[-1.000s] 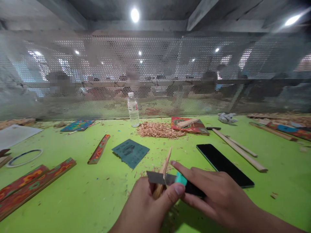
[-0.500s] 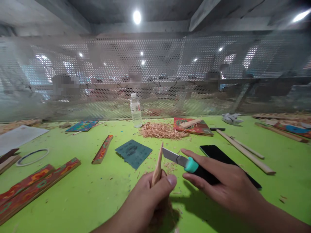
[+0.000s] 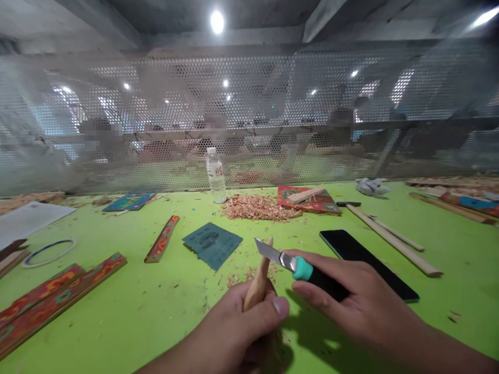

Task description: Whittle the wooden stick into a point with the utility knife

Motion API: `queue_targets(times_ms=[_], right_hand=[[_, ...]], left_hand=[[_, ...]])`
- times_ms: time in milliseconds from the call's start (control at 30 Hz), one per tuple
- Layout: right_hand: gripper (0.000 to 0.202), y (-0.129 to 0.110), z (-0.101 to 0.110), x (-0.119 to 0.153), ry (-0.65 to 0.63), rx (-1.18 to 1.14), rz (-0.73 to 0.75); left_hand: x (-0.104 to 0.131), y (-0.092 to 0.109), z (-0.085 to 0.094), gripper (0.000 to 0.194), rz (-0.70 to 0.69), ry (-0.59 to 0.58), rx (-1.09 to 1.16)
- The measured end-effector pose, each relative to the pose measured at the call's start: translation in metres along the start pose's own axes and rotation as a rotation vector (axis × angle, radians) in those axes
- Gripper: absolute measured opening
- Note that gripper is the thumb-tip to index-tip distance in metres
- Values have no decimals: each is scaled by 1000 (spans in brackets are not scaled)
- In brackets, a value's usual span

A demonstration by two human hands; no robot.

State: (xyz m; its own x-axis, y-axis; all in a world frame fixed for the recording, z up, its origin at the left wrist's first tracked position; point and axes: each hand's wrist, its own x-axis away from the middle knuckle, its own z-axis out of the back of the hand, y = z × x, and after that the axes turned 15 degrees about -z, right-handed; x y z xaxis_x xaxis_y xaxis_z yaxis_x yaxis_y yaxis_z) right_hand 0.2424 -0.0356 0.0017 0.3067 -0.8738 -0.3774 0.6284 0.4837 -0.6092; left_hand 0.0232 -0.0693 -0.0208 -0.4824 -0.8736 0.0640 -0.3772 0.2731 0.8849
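In my left hand (image 3: 249, 322) is a slim piece of wood (image 3: 257, 286), its tapered tip pointing up and away from me; the fingers are wrapped round its lower part, which they hide. My right hand (image 3: 351, 291) grips a utility knife (image 3: 307, 270) by its black handle with a turquoise collar. The knife's blade (image 3: 270, 251) points left and crosses the wood near its tip; whether it touches cannot be made out. Behind the hands lies a dark green sheet of sandpaper (image 3: 212, 245), and wood shavings (image 3: 259, 209) are heaped beyond it.
A water bottle (image 3: 216, 176) stands by the heap. Right of my right hand are a black phone (image 3: 368, 262) and wooden sticks (image 3: 393, 241). Painted wooden strips (image 3: 66, 298) and a white ring (image 3: 49, 253) lie at left. A perforated metal screen (image 3: 249, 119) closes off the table's back.
The wood's tip has tilted right and lower. The blade has shifted slightly left and now overlaps the wood, where before it was at the tip's right side. Both hands keep their hold.
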Motion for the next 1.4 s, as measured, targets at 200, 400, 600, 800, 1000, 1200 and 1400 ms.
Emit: queue_targets(times_ms=[200,400,600,800,1000,1200,1400], right_hand=[[41,7,-3,2,-65,97,65],[43,11,-5,7,-250,113,192],[49,15,-7,10,-210,241,245],[57,10,-9,14,-71,341,283],[56,6,-12,15,34,371,259],[47,16,-8,11,187,249,139],[43,19,-6,4,129,211,134]], left_hand=[[1,0,-7,48,-208,-67,-56],[0,3,-9,53,-299,-70,-228],[0,-1,-7,50,-289,25,-293],[-1,-6,-5,50,-291,62,-412],[-1,-6,-6,54,-317,149,-560],[1,-6,-8,56,-210,132,-405],[10,-8,-8,53,-260,323,-354]])
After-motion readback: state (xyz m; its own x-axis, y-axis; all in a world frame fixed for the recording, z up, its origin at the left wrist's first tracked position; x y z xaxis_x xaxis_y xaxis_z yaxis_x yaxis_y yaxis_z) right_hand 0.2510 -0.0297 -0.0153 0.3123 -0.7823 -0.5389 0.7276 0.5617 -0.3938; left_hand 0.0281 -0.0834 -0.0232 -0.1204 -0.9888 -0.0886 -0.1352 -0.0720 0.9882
